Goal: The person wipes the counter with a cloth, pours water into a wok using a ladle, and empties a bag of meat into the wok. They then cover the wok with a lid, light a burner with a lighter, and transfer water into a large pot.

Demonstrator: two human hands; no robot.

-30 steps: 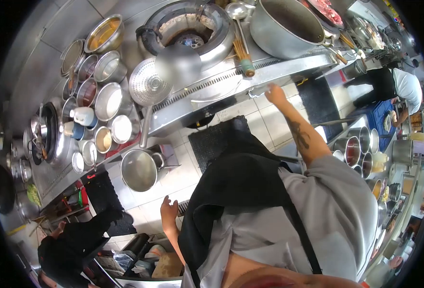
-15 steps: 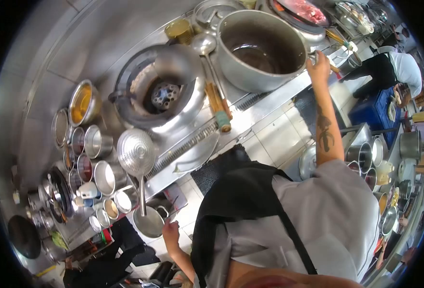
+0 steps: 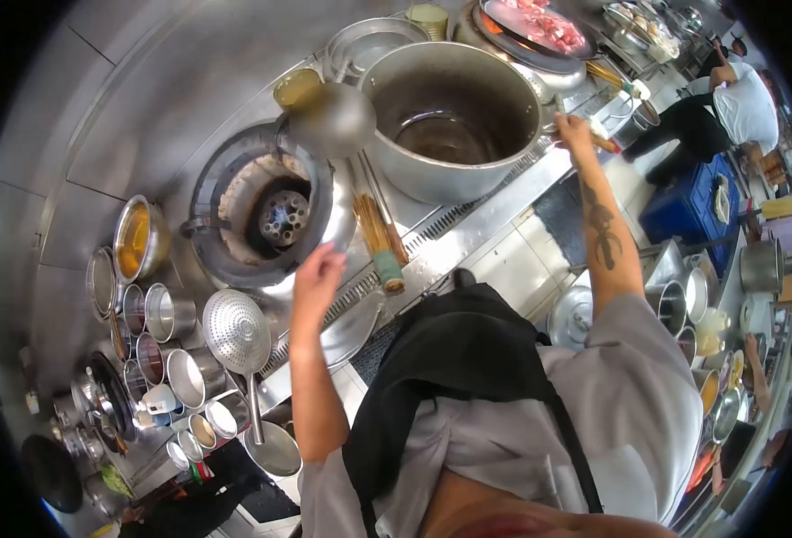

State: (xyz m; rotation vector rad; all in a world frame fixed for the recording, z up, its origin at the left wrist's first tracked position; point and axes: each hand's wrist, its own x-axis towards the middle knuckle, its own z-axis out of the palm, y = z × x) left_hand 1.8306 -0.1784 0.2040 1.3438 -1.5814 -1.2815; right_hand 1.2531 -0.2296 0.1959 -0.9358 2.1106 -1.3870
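From my end I see a loose grey shirt (image 3: 633, 394) with wide, short sleeves — and over it a black apron (image 3: 454, 359) on narrow black straps (image 3: 568, 446). A dark tattoo (image 3: 604, 237) marks the right forearm (image 3: 613, 269); left hand (image 3: 318, 276) and right hand (image 3: 575, 134) look bare.

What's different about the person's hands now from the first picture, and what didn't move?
The right hand went from above the floor to the big pot, and seems to hold its handle. The left hand came forward from above the floor to beside the round burner; it looks empty. The pot, the bamboo brush and the strainer stayed put.
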